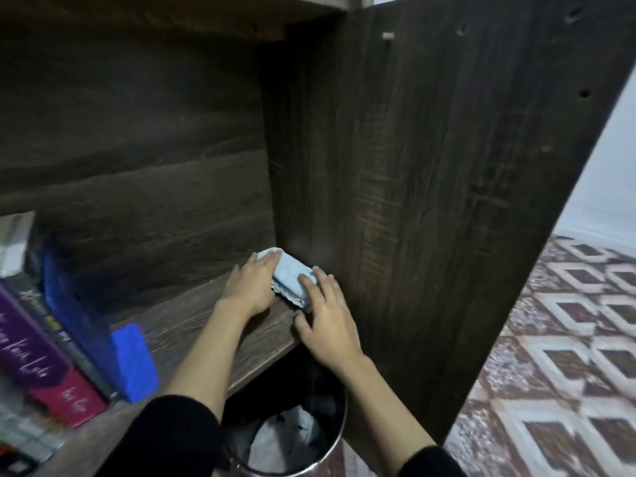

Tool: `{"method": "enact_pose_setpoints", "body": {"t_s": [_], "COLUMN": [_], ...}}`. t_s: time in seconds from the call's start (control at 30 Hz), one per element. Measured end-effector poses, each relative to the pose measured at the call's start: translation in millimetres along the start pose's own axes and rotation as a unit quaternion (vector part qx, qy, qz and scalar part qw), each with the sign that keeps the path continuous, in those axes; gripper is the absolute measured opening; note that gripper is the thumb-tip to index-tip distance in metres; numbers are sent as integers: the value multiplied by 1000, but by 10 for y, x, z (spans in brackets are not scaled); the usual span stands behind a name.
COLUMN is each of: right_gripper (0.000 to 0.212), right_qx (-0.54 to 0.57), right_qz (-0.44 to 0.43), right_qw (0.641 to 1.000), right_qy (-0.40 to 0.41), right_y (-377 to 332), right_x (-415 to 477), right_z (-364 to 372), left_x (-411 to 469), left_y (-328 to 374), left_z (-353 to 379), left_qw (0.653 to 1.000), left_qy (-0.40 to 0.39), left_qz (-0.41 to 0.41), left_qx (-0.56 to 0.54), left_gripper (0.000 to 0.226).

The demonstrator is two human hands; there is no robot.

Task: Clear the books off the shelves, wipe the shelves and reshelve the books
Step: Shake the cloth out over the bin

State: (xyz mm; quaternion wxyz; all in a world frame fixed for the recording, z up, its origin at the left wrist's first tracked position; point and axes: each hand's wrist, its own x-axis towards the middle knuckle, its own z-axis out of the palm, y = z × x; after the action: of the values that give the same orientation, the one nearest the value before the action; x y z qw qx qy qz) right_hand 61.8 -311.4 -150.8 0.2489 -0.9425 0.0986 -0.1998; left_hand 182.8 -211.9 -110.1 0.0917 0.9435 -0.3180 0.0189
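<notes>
Cloth (pixel 292 278) lay under 2 hands in shelf (pixel 206 325) corner: left hand (pixel 251 287) and right hand (pixel 327 325) pressed it flat-fingered, neither gripping. Risk: unpinched cloth could slide off the edge into bin (pixel 330 445) below the wrists; books (pixel 51 356) left of them might topple.

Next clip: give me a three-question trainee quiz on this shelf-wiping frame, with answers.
1. True or false: the light blue cloth lies at the left end of the shelf.
2. What stands below the shelf? A) a metal-rimmed bin B) a stool C) a drawer
3. Fill in: the blue book leans on the shelf's ____ side.
Key: 1 false: it is at the right end, with the left hand and right hand on it. 2 A. 3 left.
</notes>
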Motion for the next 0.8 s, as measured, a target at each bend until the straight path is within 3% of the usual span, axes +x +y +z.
{"method": "enact_pose_setpoints", "body": {"t_s": [0.13,0.43,0.8], "right_gripper": [59,50,41], "right_qx": [-13,-43,9], "right_qz": [5,26,42], "right_qw": [999,999,999], "right_qy": [42,19,14], "right_y": [50,51,3], "right_x": [16,-219,-749], "right_z": [18,-146,-442], "left_x": [-7,-413,-1166], "left_y": [-8,150,466], "left_z": [107,173,154], "left_qw": [999,997,994], "left_qy": [1,43,94], "left_qz": [10,-19,-54], "left_qx": [-46,-65,-19], "left_gripper": [62,50,37]}}
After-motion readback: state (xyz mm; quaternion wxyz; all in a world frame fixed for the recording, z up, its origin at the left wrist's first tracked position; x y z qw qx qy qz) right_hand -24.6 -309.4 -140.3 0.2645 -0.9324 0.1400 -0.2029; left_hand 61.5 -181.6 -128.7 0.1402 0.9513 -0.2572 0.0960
